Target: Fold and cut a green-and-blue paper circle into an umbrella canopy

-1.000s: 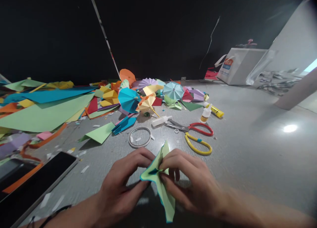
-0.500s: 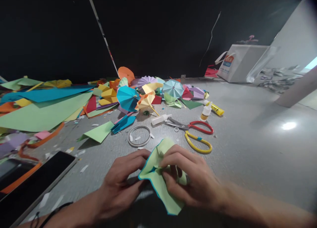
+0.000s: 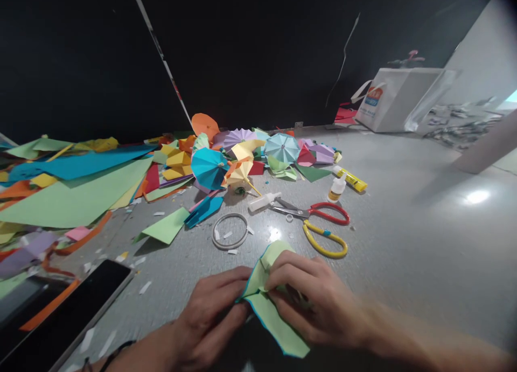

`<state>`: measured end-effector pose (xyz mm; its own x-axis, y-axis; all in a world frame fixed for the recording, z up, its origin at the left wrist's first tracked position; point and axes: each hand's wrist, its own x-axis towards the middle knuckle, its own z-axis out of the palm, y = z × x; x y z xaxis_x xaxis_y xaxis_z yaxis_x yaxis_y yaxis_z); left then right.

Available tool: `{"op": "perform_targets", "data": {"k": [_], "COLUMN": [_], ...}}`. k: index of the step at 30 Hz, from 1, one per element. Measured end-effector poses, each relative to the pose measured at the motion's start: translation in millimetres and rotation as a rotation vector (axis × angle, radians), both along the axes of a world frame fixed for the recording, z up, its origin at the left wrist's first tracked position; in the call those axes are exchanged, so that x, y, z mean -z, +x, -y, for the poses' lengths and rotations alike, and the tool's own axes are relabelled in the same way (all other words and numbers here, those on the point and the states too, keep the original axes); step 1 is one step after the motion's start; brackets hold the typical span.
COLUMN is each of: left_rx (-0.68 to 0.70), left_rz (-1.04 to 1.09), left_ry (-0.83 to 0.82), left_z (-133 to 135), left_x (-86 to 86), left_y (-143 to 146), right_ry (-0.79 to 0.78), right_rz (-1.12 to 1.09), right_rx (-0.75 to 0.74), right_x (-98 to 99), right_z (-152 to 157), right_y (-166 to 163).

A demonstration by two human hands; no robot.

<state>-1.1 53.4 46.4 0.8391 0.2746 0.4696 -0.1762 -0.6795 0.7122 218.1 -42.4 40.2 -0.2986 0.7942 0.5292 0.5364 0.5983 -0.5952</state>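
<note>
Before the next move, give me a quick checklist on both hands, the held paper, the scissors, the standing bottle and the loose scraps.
1. Left hand on the held paper: ok, pinching its left edge.
2. Right hand on it too: ok, gripping near the middle.
3. Inner folds flat: cannot tell, the right hand covers part.
4. Scissors closed: not ok, blades apart.
5. Bottle upright: ok, standing beside the yellow tube.
6. Surface free of scraps: not ok, several lie near the phone.
</note>
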Motion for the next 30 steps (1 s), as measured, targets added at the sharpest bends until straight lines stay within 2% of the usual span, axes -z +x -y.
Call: {"op": "perform_targets", "data": {"k": [6,13,21,30], "left_rx": [0.038,-0.014,0.003,-0.016], "left_rz": [-0.052,0.076,0.053,0.058], "left_ry": [-0.047,0.005,-0.039,0.043], "left_z": [-0.2,0.0,-4.7,-3.8], "left_x": [0.3,10.3,14.2,18.4], "left_y": [-2.3,4.9,7.3,4.7], "right_ry": [-0.033,0.018,0.068,0.115], "right_rz": [0.003,0.108,0.141,0.195], "right_rx": [-0.001,0.041,0.036,0.02], "right_x": [-2.0,-0.9,4.6,2.5], "right_z": [-0.8,2.1,-2.6,0.2], "right_y": [1.2,-0.2,2.8,-0.3]}}
